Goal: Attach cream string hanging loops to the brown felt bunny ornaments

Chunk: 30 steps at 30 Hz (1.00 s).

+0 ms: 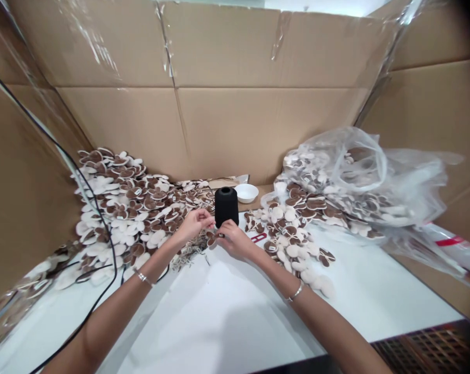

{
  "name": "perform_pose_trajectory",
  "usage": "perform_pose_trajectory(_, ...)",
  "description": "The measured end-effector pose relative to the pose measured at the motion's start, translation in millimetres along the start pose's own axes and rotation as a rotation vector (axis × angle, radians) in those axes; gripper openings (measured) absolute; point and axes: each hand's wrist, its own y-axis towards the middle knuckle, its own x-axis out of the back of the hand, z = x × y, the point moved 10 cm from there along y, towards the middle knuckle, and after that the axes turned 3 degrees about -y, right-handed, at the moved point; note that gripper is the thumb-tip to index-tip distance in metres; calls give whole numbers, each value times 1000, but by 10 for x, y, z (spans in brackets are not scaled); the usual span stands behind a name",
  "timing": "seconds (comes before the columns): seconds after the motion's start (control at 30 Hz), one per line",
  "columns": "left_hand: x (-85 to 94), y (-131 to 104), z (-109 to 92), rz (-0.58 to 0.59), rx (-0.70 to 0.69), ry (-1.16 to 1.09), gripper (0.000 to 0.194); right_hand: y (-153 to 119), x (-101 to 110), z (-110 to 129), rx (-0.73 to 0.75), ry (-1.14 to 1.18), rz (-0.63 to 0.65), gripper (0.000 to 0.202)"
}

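Both hands working mid-table: left hand [193, 222] and right hand [232, 240] pinching small brown piece [210, 238] before black spool [226, 205]; large pile [129, 205] lying at left edge, bagged pile [336, 197] at right edge, share handled unclear.

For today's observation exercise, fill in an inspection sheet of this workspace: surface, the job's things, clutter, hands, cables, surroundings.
Surface: white table, bare in front.
Job's things: small brown-and-white piece between both hands; black thread cone upright just behind.
Clutter: flower-shaped pieces heaped left; more spilling from a clear plastic bag; white bowl; red clip.
Hands: left hand and right hand pinch the piece.
Cables: black cable across left side.
Surroundings: cardboard walls.
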Motion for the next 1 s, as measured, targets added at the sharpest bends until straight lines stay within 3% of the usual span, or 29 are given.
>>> perform_pose_trajectory(0.07, -116, -164, -204, 51, -132, 211, 20, 7, 3, -15, -2, -32, -15, 9)
perform_pose_trajectory(0.17, -284, -469, -295, 91, -248, 437, 20, 33, 21, -30, -19, -53, -37, 8)
perform_pose_trajectory(0.3, -325, -839, -173, 24, -338, 618, 19, 51, 44, -41, -65, -16, -77, 6)
perform_pose_trajectory(0.43, -259, -1025, 36, -29, -380, 610, 17, 44, 17, -83, -163, 115, -145, 5)
perform_pose_trajectory(0.53, -106, -986, 216, -89, -310, 401, 17, 33, -32, -158, -281, 237, -198, 4)
perform_pose_trajectory(0.67, 147, -765, 520, -186, -116, -51, 19, 1, -96, -278, -461, 382, -217, 11)
perform_pose_trajectory(0.77, 295, -556, 659, -263, -34, -328, 26, 7, -101, -274, -478, 433, -198, 12)
perform_pose_trajectory(1.0, 248, -116, 580, -131, 55, -210, 21, 75, -65, -130, -236, 273, -123, 8)
